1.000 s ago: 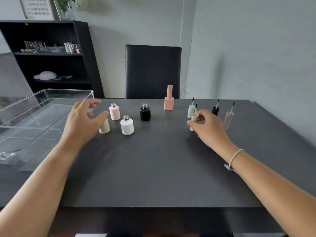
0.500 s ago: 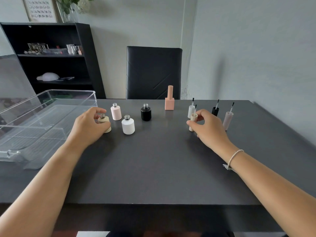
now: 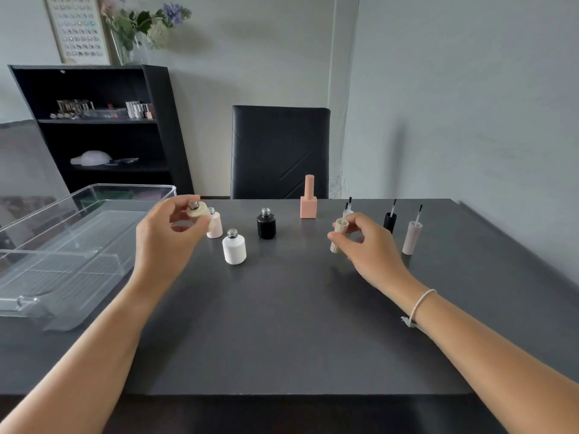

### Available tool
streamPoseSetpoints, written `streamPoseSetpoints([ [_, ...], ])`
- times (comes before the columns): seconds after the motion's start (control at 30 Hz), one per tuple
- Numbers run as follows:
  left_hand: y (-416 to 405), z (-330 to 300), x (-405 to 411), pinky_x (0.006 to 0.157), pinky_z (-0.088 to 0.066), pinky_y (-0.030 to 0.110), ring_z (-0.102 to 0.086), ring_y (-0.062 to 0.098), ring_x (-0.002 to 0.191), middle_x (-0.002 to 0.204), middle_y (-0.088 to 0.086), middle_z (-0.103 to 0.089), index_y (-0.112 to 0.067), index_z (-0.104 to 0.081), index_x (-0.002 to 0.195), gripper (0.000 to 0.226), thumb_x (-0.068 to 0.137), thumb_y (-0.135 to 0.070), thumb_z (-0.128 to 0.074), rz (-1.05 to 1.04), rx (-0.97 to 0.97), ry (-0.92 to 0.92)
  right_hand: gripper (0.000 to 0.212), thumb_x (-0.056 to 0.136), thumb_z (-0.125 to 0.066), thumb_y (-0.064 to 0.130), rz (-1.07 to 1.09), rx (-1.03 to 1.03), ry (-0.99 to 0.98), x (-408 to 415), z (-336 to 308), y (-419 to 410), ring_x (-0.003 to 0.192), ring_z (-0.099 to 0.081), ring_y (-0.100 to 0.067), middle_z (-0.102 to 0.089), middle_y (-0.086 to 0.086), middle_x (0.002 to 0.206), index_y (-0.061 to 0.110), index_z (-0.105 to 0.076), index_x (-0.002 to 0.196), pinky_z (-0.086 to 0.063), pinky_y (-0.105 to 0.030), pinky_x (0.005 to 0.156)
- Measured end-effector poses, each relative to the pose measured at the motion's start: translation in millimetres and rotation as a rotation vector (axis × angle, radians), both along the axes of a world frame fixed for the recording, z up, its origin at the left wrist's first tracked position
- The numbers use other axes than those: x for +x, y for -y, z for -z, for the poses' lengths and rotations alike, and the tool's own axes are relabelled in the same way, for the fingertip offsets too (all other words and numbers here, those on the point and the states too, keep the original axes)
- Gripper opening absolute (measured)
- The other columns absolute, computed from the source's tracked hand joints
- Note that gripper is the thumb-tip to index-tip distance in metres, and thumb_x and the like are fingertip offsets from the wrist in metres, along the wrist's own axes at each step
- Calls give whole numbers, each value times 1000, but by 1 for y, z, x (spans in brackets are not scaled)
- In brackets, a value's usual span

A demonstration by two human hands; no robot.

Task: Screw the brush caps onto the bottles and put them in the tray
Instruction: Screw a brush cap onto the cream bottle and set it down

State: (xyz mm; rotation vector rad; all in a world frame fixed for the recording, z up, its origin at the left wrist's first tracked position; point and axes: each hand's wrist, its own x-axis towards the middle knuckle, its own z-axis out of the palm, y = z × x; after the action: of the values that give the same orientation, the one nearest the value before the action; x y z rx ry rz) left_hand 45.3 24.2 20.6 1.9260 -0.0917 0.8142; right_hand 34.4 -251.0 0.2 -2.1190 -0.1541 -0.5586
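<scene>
Cream bottle (image 3: 197, 211) lifted, tilted, pinched in left hand (image 3: 167, 238) grip, right hand (image 3: 368, 245) grip pinching cream brush cap (image 3: 339, 234)

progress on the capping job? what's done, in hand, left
Done: only the peach square bottle looks capped, and it stands on the table; the clear tray holds no bottles. In hand: left hand holds the cream bottle, right hand the cream brush cap. Left: pink, white and black bottles uncapped.

Bottles: cream (image 3: 198, 211), pink (image 3: 215, 225), white (image 3: 234, 249), blk (image 3: 266, 226); dk grey table (image 3: 282, 324).
</scene>
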Motion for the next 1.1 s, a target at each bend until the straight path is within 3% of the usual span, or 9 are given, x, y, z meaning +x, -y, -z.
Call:
streamPoseSetpoints([
  [0.1,22,-11,-4,66,-47,9,-62,2,81,97,-13,-64,-38,-62,91,29,77,-14,-69,168,-59,65,11,85,-63,27,-64,38,18,4,-6,-7,57,-48,10,-60,14,83,19,-60,93,-34,-9,57],
  [0.23,58,-18,3,63,-48,12,-62,14,86,100,-7,-64,-39,-63,89,29,77,-13,-70,349,-60,59,20,88,-58,30,-144,116,61,10,-17,-17,59,-48,5,-57,15,75,15,-64,101,-37,-6,56],
  [0.3,75,-21,8,71,-55,26,-64,16,87,97,-17,-61,-37,-64,91,26,79,-14,-69,433,-67,36,20,90,-54,32,-171,140,120,13,-24,-21,62,-48,5,-57,17,73,19,-64,101,-38,-7,57],
  [0.37,89,-22,13,65,-59,33,-64,17,87,95,-22,-58,-39,-64,93,29,80,-13,-68,523,-101,25,19,91,-51,35,-192,209,159,16,-31,-21,61,-48,3,-62,14,75,26,-65,99,-36,-10,56],
  [0.47,100,-17,20,60,-58,29,-61,16,88,104,-13,-59,-43,-60,100,37,80,-13,-68,529,-117,18,23,93,-46,35,-227,256,162,18,-34,-12,62,-52,6,-64,22,77,34,-63,109,-37,-10,61],
  [0.57,99,-4,25,70,-57,27,-60,11,84,100,-15,-62,-40,-57,105,38,78,-16,-70,471,-79,-31,21,94,-46,30,-284,197,170,18,-35,0,65,-53,11,-57,34,64,39,-60,106,-39,-5,66],
  [0.73,95,5,26,72,-53,20,-60,4,86,92,-17,-66,-37,-61,96,31,74,-19,-74,484,-68,-33,4,82,-58,32,-288,285,218,18,-48,15,55,-46,-4,-52,3,72,28,-57,83,-39,-15,57],
  [0.87,97,6,24,70,-53,19,-59,2,86,94,-20,-64,-48,-61,91,37,74,-17,-75,536,-35,10,10,84,-62,17,-275,239,235,16,-49,20,56,-50,-2,-58,16,64,24,-60,78,-39,-10,55],
  [1.1,96,6,23,72,-54,22,-59,5,91,96,-25,-60,-51,-60,91,40,75,-17,-74,560,17,61,14,84,-65,13,-283,233,200,14,-46,17,51,-48,-3,-57,13,63,21,-61,73,-36,-9,49],
])
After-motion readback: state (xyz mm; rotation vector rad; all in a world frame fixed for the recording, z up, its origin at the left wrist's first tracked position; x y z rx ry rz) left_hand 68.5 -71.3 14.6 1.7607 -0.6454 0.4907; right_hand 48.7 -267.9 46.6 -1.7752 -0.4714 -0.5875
